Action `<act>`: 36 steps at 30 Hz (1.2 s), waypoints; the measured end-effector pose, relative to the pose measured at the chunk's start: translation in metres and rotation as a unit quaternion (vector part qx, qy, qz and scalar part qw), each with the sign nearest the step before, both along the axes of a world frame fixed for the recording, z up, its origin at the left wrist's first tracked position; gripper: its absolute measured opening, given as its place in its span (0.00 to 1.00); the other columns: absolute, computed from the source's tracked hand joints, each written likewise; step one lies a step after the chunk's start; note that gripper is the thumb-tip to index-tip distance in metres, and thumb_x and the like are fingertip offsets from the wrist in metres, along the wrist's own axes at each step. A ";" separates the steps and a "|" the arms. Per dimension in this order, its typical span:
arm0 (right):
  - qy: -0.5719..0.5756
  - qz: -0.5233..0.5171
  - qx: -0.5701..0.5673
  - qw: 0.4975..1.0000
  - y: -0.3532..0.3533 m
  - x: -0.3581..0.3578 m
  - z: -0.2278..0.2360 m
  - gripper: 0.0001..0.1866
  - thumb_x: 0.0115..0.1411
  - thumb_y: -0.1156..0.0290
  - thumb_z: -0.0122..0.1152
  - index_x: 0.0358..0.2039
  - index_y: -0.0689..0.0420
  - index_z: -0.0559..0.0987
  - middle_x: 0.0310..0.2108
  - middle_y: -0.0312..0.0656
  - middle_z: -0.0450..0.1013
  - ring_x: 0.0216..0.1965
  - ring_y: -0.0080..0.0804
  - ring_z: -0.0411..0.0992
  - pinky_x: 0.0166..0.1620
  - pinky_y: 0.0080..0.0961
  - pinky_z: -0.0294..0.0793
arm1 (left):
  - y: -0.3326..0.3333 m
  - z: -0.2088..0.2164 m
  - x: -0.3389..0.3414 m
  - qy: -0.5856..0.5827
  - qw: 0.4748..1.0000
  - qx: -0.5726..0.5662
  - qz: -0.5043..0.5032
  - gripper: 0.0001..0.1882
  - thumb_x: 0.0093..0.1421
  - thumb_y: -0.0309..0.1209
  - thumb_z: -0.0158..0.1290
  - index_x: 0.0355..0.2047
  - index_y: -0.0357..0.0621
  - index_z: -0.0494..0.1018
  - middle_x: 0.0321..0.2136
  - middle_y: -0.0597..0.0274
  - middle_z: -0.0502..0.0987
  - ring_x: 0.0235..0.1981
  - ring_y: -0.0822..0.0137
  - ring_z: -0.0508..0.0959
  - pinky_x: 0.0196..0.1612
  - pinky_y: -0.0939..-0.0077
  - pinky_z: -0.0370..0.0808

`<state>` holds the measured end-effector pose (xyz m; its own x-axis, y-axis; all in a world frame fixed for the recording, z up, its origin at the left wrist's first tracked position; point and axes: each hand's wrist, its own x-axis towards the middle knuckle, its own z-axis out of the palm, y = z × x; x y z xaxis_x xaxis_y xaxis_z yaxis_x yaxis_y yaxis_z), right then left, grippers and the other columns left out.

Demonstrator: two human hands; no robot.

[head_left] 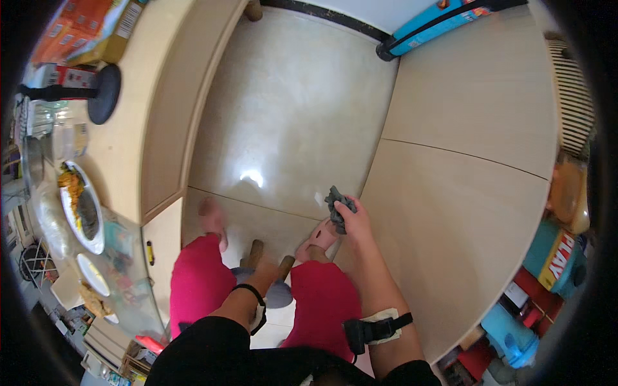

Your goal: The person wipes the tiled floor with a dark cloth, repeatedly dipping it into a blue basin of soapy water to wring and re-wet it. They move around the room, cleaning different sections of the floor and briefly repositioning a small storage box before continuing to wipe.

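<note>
A crumpled dark grey cloth [337, 211] is bunched in my right hand [353, 219], whose fingers are closed around it. That hand is held out ahead of my right knee, above a pink clog [322, 235]. Between my legs my left hand [270, 273] reaches down to a small stool with a round grey seat [279, 295] and wooden legs [255, 251]. Motion blurs the left fingers, so whether they grip the stool is unclear.
On my left stands a pale wooden cabinet [170, 109], near a table with a plate of food [96, 225] and a black round-based stand [104, 94]. To the right are wide pale panels [450, 212], with bags and a blue bottle [512, 338] beyond. A blue long package [431, 31] leans at the far wall.
</note>
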<state>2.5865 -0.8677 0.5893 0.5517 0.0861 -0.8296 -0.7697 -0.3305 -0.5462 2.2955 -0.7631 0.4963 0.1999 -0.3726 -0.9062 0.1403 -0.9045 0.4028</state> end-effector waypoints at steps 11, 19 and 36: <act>-0.052 -0.014 0.014 0.998 0.036 0.060 -0.052 0.20 0.59 0.64 0.60 0.49 0.58 0.70 0.32 0.36 0.74 0.27 0.24 0.72 0.28 0.24 0.72 | 0.019 -0.090 -0.022 0.039 0.997 -0.049 0.045 0.08 0.51 0.32 0.54 0.29 0.43 0.80 0.30 0.49 0.79 0.33 0.53 0.80 0.36 0.58 0.74; -0.118 -0.049 0.210 0.969 0.076 0.110 -0.015 0.16 0.61 0.63 0.56 0.44 0.58 0.71 0.29 0.38 0.73 0.24 0.26 0.71 0.24 0.24 0.72 | 0.108 -0.140 0.250 -0.062 0.991 -0.049 0.107 0.21 0.50 0.45 0.60 0.34 0.38 0.78 0.35 0.52 0.80 0.34 0.53 0.78 0.38 0.55 0.74; -0.371 0.010 0.159 0.915 0.076 0.001 0.074 0.23 0.55 0.74 0.47 0.53 0.59 0.71 0.44 0.41 0.72 0.42 0.28 0.70 0.46 0.23 0.69 | 0.101 0.181 0.246 -0.251 0.641 -0.321 0.650 0.09 0.61 0.38 0.52 0.35 0.48 0.69 0.34 0.64 0.74 0.34 0.68 0.77 0.37 0.71 0.75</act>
<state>2.5874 -0.7916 0.6636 0.9482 0.2746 -0.1596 -0.1444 -0.0749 -0.9867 2.5414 -0.6623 0.6769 0.9264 0.1410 -0.3491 0.3143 0.2210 0.9233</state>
